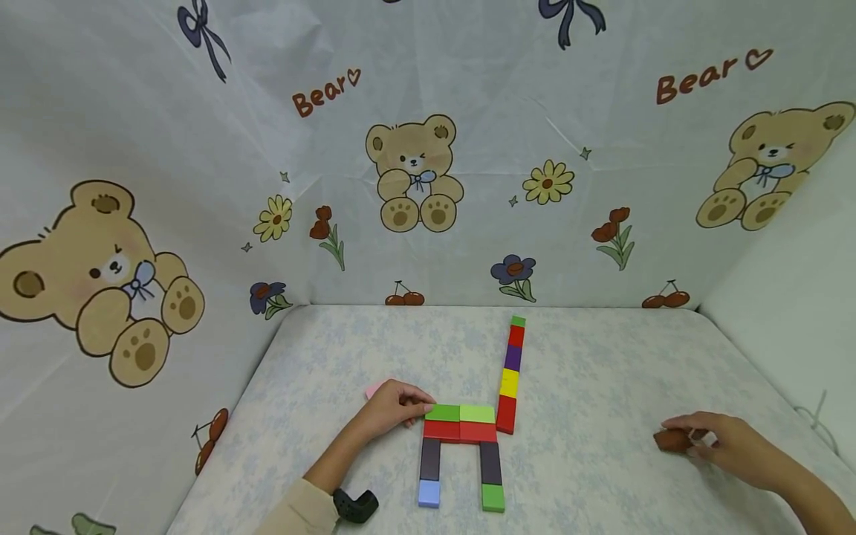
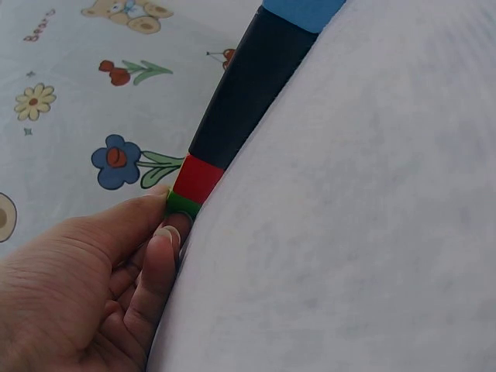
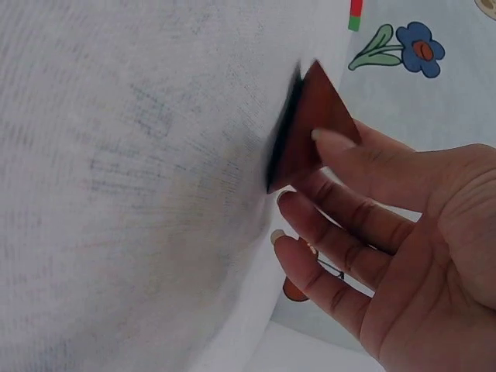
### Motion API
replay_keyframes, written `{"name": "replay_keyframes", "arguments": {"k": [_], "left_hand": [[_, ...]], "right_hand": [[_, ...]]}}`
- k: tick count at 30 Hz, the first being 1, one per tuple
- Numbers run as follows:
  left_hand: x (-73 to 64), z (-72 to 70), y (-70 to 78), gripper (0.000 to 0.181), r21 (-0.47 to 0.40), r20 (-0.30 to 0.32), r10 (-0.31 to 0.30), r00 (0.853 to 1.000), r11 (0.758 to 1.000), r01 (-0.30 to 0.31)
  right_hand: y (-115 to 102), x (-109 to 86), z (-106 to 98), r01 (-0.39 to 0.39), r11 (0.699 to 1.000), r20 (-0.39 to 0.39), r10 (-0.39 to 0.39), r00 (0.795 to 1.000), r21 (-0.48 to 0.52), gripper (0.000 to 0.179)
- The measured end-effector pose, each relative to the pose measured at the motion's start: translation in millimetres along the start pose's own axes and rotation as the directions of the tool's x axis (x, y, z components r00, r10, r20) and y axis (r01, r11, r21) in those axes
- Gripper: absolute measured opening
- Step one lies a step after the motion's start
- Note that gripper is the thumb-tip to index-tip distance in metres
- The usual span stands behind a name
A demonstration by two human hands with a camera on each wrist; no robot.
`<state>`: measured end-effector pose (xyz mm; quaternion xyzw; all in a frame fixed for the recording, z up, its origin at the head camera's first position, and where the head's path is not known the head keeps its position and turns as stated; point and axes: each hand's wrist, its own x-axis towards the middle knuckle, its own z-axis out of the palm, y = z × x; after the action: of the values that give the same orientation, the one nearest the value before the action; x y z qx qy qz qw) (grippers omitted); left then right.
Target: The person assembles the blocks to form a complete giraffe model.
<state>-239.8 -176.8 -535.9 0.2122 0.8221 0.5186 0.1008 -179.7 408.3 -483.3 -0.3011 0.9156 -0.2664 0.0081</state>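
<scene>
My left hand [image 1: 394, 407] pinches the left end of a green block [image 1: 444, 413] between thumb and fingertips. This block lies beside a light green block [image 1: 477, 414], above two red blocks [image 1: 441, 431] in a row. Two dark blocks [image 1: 430, 459] extend toward me from the red ones, ending in a light blue block [image 1: 429, 494] and another green block [image 1: 493, 498]. Partly hidden behind my left hand is a pink piece [image 1: 373, 388]. Far to the right, my right hand [image 1: 738, 449] holds a brown triangular block [image 3: 314, 124] by one side, just over the table.
A strip of red, yellow [image 1: 509, 383], purple [image 1: 513, 358], red and green blocks runs away from me at the figure's right. A black curved object [image 1: 356, 507] is at my left wrist. A bear-print cloth [image 1: 468, 275] stands behind the table [image 1: 588, 386].
</scene>
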Motion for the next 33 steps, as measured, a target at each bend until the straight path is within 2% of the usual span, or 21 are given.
{"name": "replay_keyframes", "arguments": {"k": [4, 11, 15, 18, 25, 31, 33], "left_hand": [[-0.6, 0.6, 0.5, 0.013, -0.005, -0.002, -0.005, 1.0, 1.0, 0.005], [-1.2, 0.7, 2.6, 0.013, -0.004, -0.006, -0.009, 1.0, 1.0, 0.009], [-1.0, 0.5, 4.3, 0.013, -0.015, 0.002, -0.013, 1.0, 1.0, 0.013], [-0.6, -0.2, 3.9, 0.013, -0.022, 0.006, -0.012, 1.0, 1.0, 0.013], [0.0, -2.2, 4.3, 0.013, -0.017, -0.007, -0.002, 1.0, 1.0, 0.002], [-0.3, -1.1, 4.1, 0.012, -0.01, 0.0, -0.018, 1.0, 1.0, 0.018], [-0.5, -0.6, 3.3, 0.012, -0.008, -0.001, -0.022, 1.0, 1.0, 0.022]], "right_hand": [[-4, 5.1, 2, -0.021, 0.999, 0.015, 0.021, 1.0, 0.027, 0.035], [-11, 14.0, 3, -0.054, 0.998, 0.031, 0.052, 0.998, 0.04, 0.026], [-10, 13.8, 6, -0.056, 0.998, -0.008, 0.057, 0.998, 0.024, 0.022], [-10, 15.3, 9, -0.093, 0.996, -0.056, 0.093, 0.994, -0.005, 0.021], [-14, 27.1, 13, -0.255, 0.966, -0.147, 0.248, 0.958, -0.032, 0.024], [-16, 32.7, 9, -0.403, 0.915, -0.057, 0.401, 0.914, -0.029, 0.045], [-16, 33.3, 9, -0.406, 0.912, -0.043, 0.404, 0.914, -0.056, 0.046]]}}
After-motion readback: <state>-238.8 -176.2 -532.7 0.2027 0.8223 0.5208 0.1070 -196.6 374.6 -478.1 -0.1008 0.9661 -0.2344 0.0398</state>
